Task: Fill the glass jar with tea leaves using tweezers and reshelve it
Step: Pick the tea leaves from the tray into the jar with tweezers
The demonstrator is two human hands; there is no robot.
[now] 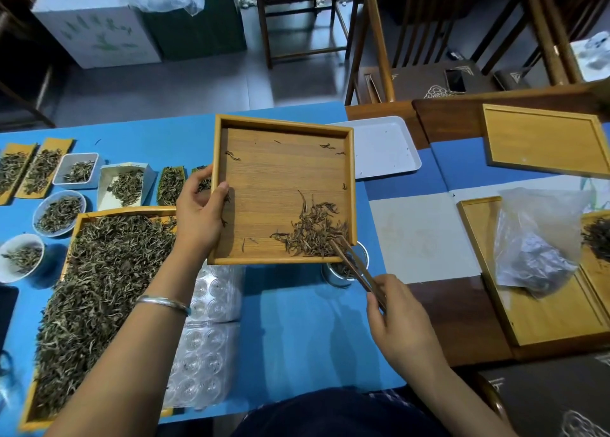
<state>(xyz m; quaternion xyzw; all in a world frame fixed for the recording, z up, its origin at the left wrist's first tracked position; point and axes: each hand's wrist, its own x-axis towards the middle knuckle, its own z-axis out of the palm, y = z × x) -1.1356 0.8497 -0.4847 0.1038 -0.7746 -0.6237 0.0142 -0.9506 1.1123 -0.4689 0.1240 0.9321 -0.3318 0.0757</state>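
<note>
My left hand grips the left rim of a square bamboo tray, held tilted above the blue table. A small pile of dark tea leaves has gathered in the tray's lower right corner. My right hand pinches wooden tweezers, whose tips reach into that pile. Just under the tray's corner stands the glass jar, partly hidden by the tray, with some leaves inside.
A large bamboo tray of green tea lies at the left, with small dishes and scoops of leaves behind it. Clear plastic blister trays lie near me. A white tray, bamboo trays and a plastic bag sit at the right.
</note>
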